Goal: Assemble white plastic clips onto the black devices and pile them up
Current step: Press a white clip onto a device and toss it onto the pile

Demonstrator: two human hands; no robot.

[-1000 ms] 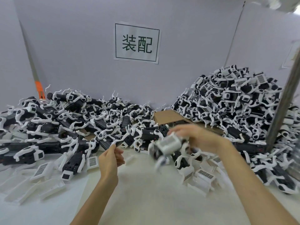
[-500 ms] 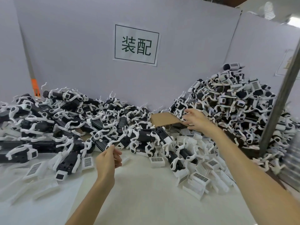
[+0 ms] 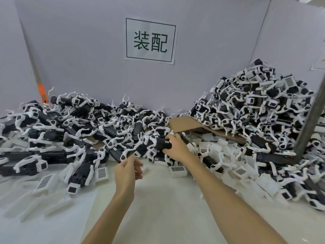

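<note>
Workstation seen from the head camera, bounded by grey partition panels that carry a white paper sign with two dark characters (image 3: 150, 40). The right hand (image 3: 176, 149), which half a second earlier was stretched out with nothing in it toward the tall right-hand pile of clipped black-and-white devices (image 3: 255, 106), has come back to the centre and now closes its fingers round a black cylindrical plastic device (image 3: 161, 144). That device lies on the near edge of the low, sprawling heap of black devices (image 3: 70, 124), just below the flap of brown cardboard (image 3: 184, 123). The left hand (image 3: 128, 170) has kept its station at the heap's front edge with its fingers drawn into a narrow pinch; whether anything is held between them cannot be told. Loose white plastic clips with barcode labels (image 3: 177, 170) lie scattered on the white table surface (image 3: 158, 208), just beside the right forearm. Read together, the change suggests that one finished unit has been delivered to the right-hand pile and a fresh cycle is beginning. The gripped device presumably still needs to be lifted clear of its tangled neighbours. Their curved white clip arms may snag as it comes away.
</note>
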